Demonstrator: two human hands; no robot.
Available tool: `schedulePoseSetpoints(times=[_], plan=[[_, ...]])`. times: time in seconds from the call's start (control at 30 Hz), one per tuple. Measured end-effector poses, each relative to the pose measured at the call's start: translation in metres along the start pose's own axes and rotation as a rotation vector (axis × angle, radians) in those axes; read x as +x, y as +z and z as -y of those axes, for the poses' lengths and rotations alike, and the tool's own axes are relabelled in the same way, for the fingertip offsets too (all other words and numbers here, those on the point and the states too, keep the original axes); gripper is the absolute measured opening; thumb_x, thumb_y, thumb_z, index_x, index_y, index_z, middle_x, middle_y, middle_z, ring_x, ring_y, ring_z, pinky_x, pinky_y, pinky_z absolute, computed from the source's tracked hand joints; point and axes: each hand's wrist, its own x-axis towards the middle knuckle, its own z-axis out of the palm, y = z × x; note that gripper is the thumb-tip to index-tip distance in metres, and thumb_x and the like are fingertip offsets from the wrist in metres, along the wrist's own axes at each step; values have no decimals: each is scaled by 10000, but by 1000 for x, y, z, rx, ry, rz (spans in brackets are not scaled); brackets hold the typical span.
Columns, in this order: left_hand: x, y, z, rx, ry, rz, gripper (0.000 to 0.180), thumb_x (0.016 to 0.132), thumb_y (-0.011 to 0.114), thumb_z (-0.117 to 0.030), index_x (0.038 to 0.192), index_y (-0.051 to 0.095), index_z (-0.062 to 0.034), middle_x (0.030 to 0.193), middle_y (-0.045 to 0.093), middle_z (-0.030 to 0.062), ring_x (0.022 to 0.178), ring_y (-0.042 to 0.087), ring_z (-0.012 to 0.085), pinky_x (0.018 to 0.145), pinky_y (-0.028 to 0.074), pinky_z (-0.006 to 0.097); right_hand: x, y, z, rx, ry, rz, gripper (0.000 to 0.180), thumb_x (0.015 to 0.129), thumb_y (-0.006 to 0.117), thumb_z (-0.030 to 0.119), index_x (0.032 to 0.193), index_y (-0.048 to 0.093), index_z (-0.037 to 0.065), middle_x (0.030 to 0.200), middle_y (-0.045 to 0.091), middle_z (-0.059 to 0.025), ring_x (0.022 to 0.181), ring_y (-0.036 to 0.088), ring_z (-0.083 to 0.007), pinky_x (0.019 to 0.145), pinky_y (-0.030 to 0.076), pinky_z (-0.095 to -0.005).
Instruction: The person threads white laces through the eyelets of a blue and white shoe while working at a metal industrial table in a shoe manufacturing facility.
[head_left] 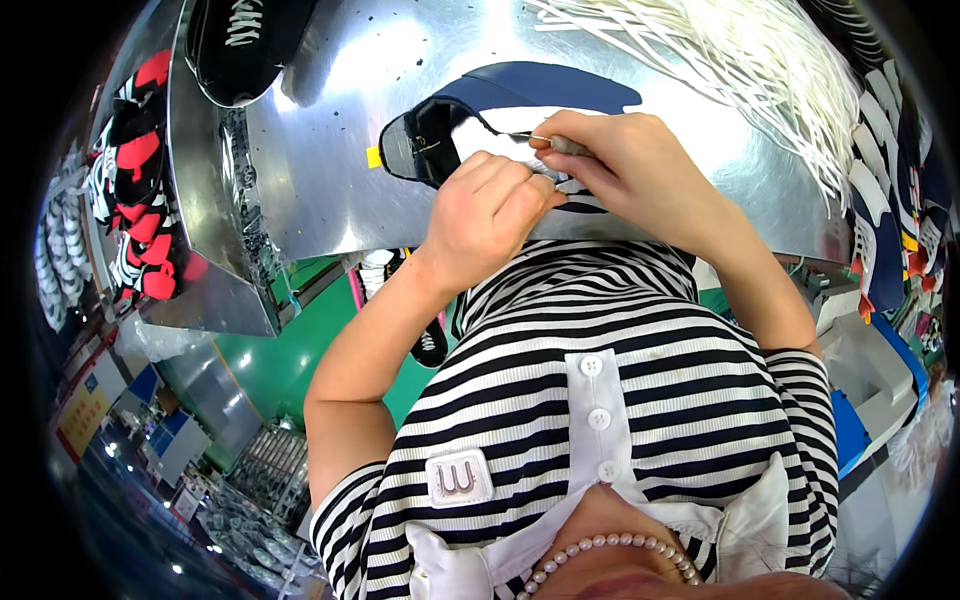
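Pinning the navy-and-white shoe upper (pixel 470 120) on the shiny metal table (pixel 330 150), the left hand (pixel 485 215) grips it while the right hand (pixel 620 165) pinches a thin metal tool (pixel 550 142), lacing seemingly unfinished.

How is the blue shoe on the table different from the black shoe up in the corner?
The blue shoe is navy and white; the black shoe is black with white laces. The blue shoe sits under the left hand and right hand; the black shoe lies untouched. Both rest on the metal table.
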Motion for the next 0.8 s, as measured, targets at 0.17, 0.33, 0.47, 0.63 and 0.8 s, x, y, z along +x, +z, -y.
schedulePoseSetpoints(times=[0.17,0.33,0.47,0.63,0.8], plan=[[-1,0,-2,2,-2,-5,220,740,759,-127,825,569,-56,695,505,44,617,531,209,567,419,327,-2,-6,-6,91,82,134,191,878,654,86,1053,663,9,817,702,-109,675,642,-174,659,502,-260],[-1,-1,0,-41,6,14,345,685,820,-55,908,556,-54,704,549,69,602,539,251,550,418,353,-8,-5,-3,147,124,66,178,885,649,59,1055,676,13,869,705,-87,758,658,-135,681,512,-259],[0,-4,0,-68,-26,57,331,710,814,-81,895,541,-52,696,543,72,585,523,256,539,406,364,-1,-32,2,567,-60,-344,136,899,638,40,1018,701,21,919,714,-46,848,668,-117,755,533,-249],[3,-10,-5,-195,-242,105,519,782,799,-161,1150,463,-19,797,640,120,707,638,313,645,509,368,2,-40,-1,401,-85,-280,95,861,698,50,948,696,14,883,694,-22,849,650,-86,794,518,-228],[21,-18,-14,-391,-723,84,739,897,700,-304,1395,261,19,1038,669,268,909,678,390,775,534,423,13,-9,-6,412,121,-128,165,841,710,77,985,697,-1,876,728,-57,771,657,-103,731,532,-266]])
